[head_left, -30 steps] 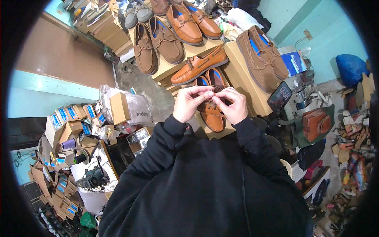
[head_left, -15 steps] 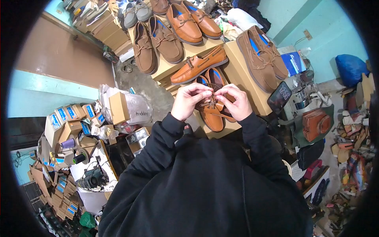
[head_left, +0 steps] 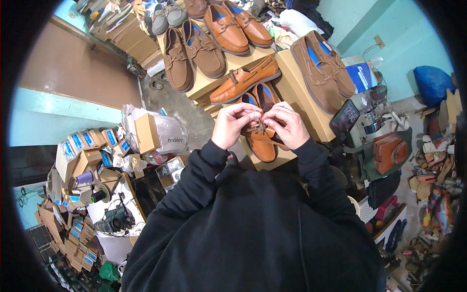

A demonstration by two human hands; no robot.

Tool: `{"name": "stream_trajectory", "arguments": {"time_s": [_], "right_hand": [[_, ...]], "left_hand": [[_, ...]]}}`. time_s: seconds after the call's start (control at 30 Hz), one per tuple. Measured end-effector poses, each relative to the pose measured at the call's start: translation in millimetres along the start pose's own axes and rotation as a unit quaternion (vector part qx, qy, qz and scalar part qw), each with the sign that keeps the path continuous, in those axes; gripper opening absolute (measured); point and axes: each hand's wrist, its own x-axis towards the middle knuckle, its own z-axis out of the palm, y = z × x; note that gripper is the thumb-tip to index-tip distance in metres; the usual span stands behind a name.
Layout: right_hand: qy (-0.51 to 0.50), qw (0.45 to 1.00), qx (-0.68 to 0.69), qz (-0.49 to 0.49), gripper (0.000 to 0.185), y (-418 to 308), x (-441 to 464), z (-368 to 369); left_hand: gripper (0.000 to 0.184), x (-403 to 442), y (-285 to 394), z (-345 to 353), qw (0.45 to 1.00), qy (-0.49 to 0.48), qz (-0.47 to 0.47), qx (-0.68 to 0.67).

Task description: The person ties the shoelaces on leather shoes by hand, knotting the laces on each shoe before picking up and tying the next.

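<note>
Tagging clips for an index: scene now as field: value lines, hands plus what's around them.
left hand: thumb and finger pinched, apparently on a lace
right hand: same, pinching close beside the left
under hands: tan shoe pair
behind pair: single tan shoe, side-on
right: brown shoe pair on a cardboard box; phone nearby
far left: blue-labelled boxes; purple spool
unclear: whether a knot is formed

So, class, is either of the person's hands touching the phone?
No: the left hand and right hand are close together over a tan shoe, with the phone apart, farther to the right.
</note>
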Motion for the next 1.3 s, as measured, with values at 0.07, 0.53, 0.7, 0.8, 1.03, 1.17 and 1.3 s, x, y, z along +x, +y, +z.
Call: {"name": "stream_trajectory", "arguments": {"time_s": [0.07, 0.53, 0.7, 0.8, 1.03, 1.17, 1.3], "right_hand": [[0.001, 1.000, -0.010, -0.002, 0.013, -1, 1, 0], [0.008, 0.997, 0.012, 0.074, 0.014, -11, 2, -4], [-0.005, 0.998, -0.015, 0.062, 0.014, -9, 1, -5], [-0.004, 0.999, -0.016, 0.052, 0.014, -9, 1, -5], [-0.001, 0.999, -0.032, 0.005, 0.013, -9, 2, -5], [-0.007, 1.000, -0.022, 0.010, 0.016, -8, 1, -5], [0.003, 0.997, 0.054, 0.062, 0.033, -12, -2, -2]], "left_hand": [[0.015, -2, 1, 3, 1.000, 0.015, -0.005, 0.008], [0.013, -6, -11, 13, 0.997, 0.071, 0.042, 0.002], [0.014, -4, -14, 15, 0.995, 0.084, 0.050, 0.002], [0.014, -5, -14, 16, 0.995, 0.088, 0.053, 0.010], [0.014, -5, -14, 14, 0.996, 0.079, 0.050, 0.013], [0.015, -4, -17, 12, 0.996, 0.074, 0.055, 0.014], [0.016, -5, -17, 16, 0.994, 0.091, 0.059, 0.003]]}}
